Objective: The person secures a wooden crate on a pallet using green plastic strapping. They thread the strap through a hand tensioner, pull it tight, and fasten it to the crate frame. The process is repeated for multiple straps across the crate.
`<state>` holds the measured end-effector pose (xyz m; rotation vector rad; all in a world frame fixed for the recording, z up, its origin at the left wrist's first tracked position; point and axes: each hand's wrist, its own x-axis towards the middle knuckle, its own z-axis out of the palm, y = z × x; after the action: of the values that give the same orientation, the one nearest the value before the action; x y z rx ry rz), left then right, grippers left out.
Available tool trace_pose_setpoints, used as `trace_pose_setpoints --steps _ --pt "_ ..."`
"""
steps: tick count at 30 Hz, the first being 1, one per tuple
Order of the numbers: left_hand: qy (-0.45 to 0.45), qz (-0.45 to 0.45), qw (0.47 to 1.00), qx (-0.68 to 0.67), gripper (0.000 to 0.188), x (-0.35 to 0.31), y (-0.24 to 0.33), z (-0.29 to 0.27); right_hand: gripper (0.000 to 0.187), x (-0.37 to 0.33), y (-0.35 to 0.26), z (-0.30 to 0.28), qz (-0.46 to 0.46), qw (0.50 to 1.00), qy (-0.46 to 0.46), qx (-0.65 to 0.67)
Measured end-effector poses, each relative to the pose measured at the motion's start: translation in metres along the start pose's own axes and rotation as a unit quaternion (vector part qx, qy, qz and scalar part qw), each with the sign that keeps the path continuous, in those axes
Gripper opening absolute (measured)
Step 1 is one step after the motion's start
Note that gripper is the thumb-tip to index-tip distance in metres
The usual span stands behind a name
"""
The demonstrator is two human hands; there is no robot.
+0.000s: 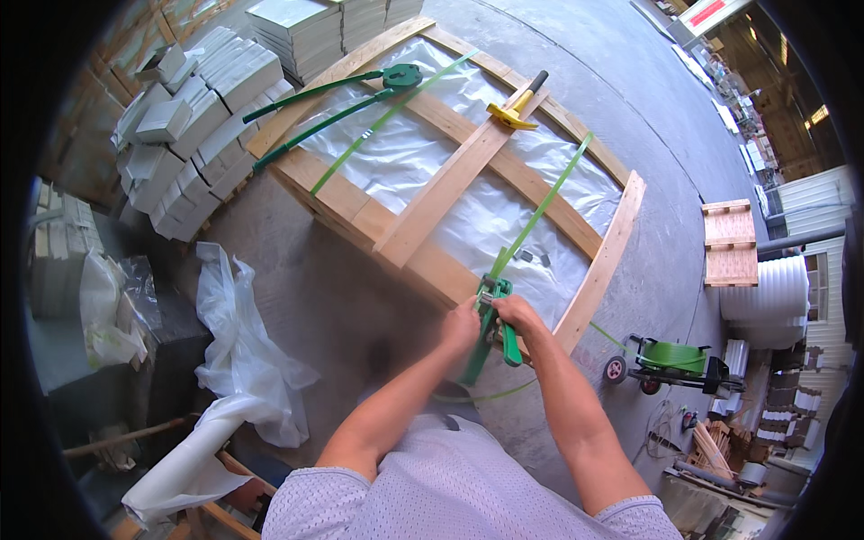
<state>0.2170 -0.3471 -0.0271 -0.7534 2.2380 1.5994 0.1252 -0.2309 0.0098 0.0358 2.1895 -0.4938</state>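
Observation:
A green strapping tensioner (pixel 504 301) stands at the near edge of a wooden crate (pixel 450 193) topped with clear plastic film. My right hand (pixel 517 312) is closed on the tensioner, beside its green lever. Against the tool's left side, my left hand (pixel 462 326) has its fingers closed near a small metal part; what they pinch is hidden. From the tool a green strap (pixel 549 198) runs tight across the crate to its far edge. A few small metal seals (pixel 535 258) lie on the film just beyond my hands.
On the crate lie a long-handled green strap sealer (pixel 400 79) and a yellow hammer (pixel 515 115). A second green strap (pixel 369 133) crosses its left part. Stacked white boxes (pixel 193 126) and crumpled plastic sheeting (pixel 256 351) are left. A wheeled strap reel (pixel 675 357) stands right.

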Motion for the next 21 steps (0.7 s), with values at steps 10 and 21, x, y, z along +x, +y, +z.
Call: trace_pose_setpoints --steps 10,21 --pt "0.037 0.08 0.994 0.058 0.037 -0.024 -0.002 0.011 0.029 0.009 0.011 0.016 0.099 0.961 0.052 0.252" --pt "0.045 0.125 0.991 -0.001 0.033 -0.036 -0.019 0.009 0.029 0.022 0.022 0.021 0.095 0.96 0.041 0.261"
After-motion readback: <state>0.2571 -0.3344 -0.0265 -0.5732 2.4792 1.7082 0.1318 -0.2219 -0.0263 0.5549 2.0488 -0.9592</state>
